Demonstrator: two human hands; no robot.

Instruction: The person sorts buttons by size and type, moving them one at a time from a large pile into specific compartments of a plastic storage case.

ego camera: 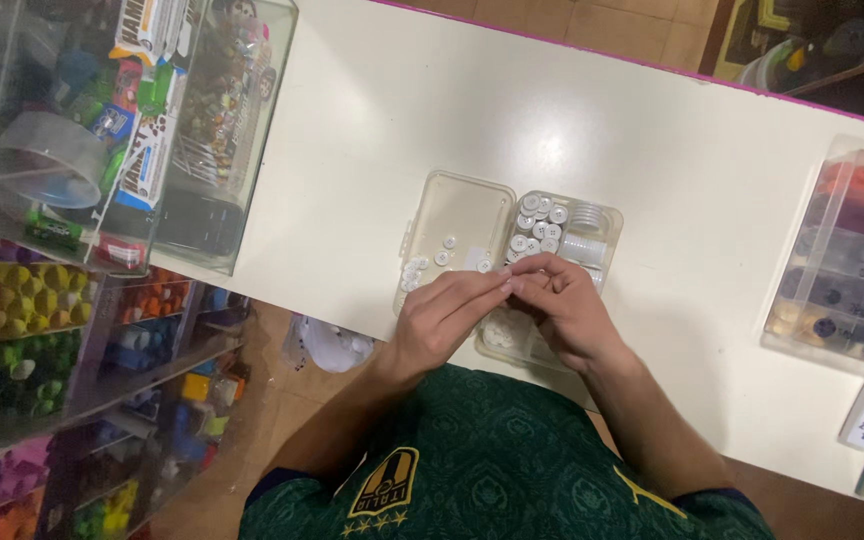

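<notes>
I see both hands meet over the button box (pixel 562 225) near the surface's near edge, left hand (pixel 442 315) and right hand (pixel 564 305) fingertips pinched together on something too small to tell.

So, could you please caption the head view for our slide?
Both hands, left and right, meet fingertip to fingertip over an open clear box of white buttons.

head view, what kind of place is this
Probably a craft or haberdashery shop counter: a clear box of white buttons under both hands, a compartment box of coloured buttons, and shelves of bright small goods beside the white table.
</notes>
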